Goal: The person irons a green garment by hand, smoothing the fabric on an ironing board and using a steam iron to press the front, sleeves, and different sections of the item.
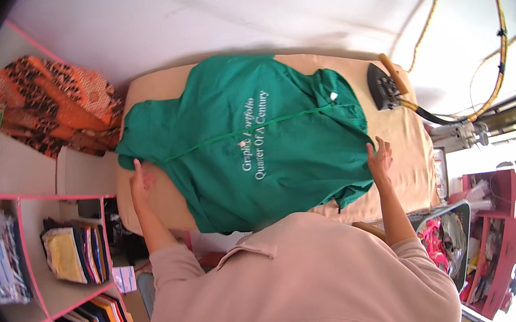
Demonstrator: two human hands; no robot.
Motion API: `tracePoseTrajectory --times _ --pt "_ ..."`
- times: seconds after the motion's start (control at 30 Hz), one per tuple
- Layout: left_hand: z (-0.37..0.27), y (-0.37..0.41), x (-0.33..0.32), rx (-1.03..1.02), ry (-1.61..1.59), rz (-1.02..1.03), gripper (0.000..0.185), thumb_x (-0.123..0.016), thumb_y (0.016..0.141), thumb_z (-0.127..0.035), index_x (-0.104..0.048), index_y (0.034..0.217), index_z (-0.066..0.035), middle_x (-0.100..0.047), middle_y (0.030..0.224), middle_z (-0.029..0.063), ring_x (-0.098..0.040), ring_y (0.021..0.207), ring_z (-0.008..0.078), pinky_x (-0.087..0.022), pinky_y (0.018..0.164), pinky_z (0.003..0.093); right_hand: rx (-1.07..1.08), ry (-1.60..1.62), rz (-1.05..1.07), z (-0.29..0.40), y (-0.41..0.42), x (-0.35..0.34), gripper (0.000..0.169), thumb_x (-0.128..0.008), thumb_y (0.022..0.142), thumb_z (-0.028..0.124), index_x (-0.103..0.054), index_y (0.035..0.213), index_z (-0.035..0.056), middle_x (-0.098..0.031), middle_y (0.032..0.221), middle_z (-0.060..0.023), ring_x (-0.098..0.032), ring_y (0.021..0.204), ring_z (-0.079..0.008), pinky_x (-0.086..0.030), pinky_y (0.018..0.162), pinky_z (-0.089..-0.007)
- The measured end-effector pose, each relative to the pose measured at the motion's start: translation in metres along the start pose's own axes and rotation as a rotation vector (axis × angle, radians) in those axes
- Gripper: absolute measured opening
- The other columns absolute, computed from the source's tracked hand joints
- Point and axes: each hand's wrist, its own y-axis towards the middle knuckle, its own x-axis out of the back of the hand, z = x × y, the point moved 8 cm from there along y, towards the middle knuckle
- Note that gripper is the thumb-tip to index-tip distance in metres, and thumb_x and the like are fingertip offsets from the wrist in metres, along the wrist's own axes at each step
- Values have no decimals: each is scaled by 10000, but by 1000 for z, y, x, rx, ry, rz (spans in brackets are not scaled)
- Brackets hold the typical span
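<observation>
A green garment [232, 149] lies spread on a padded ironing table [405, 166] covered in tan cloth. White lettering crosses its middle, a narrow seam or zip line runs lengthwise, and a small white tag [334, 95] shows near its right end. My left hand [143, 177] is at the garment's lower left edge, one finger extended against the cloth. At the right edge is my right hand [379, 157], thumb and fingers apart, the thumb by the fabric. Neither hand visibly grips the cloth. The near edge of the garment is partly hidden by my body.
An iron [382, 86] with a wooden handle rests at the table's far right, its cord [499, 46] rising along the wall. Pink-edged shelves [31, 254] with folded clothes stand left, below an orange patterned cloth [55, 104]. A basket [466, 241] of fabric sits right.
</observation>
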Motion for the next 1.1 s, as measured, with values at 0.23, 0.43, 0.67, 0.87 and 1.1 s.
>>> tracePoseTrajectory --times 0.23,0.43,0.67,0.87,1.1 --pt "24 9 -27 -389 213 104 408 -533 929 -384 -563 1123 -26 -633 932 56 -590 794 186 -487 676 318 49 262 358 25 29 -52 424 -626 808 447 -620 926 40 -655 901 -190 -612 865 -376 -452 714 -429" --pt "26 12 -33 -204 -258 202 434 -488 958 -282 -476 1200 78 -585 1145 144 -580 1001 251 -478 848 389 -348 1055 634 8 23 -53 400 -619 862 394 -568 978 14 -578 859 -37 -577 836 -146 -478 731 -306" --pt "61 20 -17 -122 -18 14 392 -431 972 -229 -489 1188 93 -576 1162 172 -573 1022 266 -471 855 386 -361 1232 1031 31 -25 -43 582 -653 850 327 -432 1284 7 -541 1204 -108 -537 1082 -190 -449 924 -337" --pt "42 9 -27 -329 138 -50 363 -396 967 -190 -501 1176 88 -583 1148 173 -575 1013 270 -455 874 362 414 640 902 122 -62 -50 691 -708 799 299 -394 1342 9 -521 1268 -128 -503 1154 -243 -382 992 -341" --pt "49 -8 -34 -264 8 117 351 -420 950 -138 -463 1246 45 -569 1173 140 -566 1023 262 -455 864 363 481 460 973 161 -94 -60 586 -693 763 212 -474 1294 100 -559 1182 -190 -543 1057 -317 -435 901 -373"
